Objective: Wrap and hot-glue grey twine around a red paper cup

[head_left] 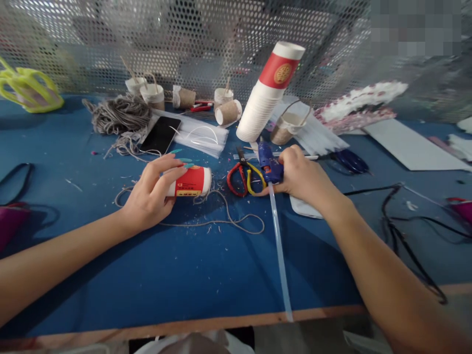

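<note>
My left hand (153, 189) is wrapped round a red and white paper cup (191, 182) lying on its side on the blue table. Loose grey cord (232, 221) runs from beside the cup in a loop to the right. My right hand (300, 174) grips a blue hot glue gun (269, 162), its nozzle pointing to the back. A long clear glue stick (279, 250) sticks out of the gun's rear towards the table's front edge. Scissors (241, 177) with red and yellow handles lie just left of the gun, close to my right fingers.
Behind stand a leaning stack of paper cups (263, 98), several cord-wrapped cups (228, 113), a grey cord bundle (118, 114) and a black phone (161, 134). A perforated metal screen (199, 44) closes the back. Black cable (391, 221) lies at right.
</note>
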Demonstrator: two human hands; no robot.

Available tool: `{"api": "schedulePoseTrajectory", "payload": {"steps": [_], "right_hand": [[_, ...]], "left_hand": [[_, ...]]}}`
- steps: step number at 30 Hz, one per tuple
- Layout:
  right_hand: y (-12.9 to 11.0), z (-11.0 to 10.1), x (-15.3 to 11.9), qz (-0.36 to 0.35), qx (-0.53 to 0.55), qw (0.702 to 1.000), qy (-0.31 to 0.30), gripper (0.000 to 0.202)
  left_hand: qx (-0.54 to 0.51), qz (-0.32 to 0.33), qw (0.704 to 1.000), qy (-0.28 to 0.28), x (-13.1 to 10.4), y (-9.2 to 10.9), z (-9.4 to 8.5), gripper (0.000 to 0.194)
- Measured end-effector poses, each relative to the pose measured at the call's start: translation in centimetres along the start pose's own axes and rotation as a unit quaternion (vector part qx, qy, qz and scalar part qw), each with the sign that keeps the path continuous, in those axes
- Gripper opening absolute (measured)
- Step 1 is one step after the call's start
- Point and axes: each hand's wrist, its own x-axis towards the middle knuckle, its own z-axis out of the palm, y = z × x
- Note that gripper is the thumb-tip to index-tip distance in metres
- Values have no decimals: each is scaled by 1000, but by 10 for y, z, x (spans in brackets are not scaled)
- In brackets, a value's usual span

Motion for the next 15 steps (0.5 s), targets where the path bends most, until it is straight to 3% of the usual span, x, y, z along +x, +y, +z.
{"api": "schedulePoseTrajectory", "payload": {"steps": [6,10,11,13,15], "right_hand": [[12,15,4,-79,159,982,-65,76],[20,-11,-6,-46,229,967,-103,80],[18,-22,-11,-51,226,969,-82,68],[5,-44,-23,-97,229,967,47,37],[-19,-60,-35,-154,281,930,179,25]], "left_hand": [[-6,-2,1000,1,0,1,0,61],[-17,-3,1000,9,-1,0,2,61],[-20,-3,1000,8,-1,0,3,61],[-29,-3,1000,9,-1,-1,4,60],[-35,-1,999,12,-1,-1,5,60]]}}
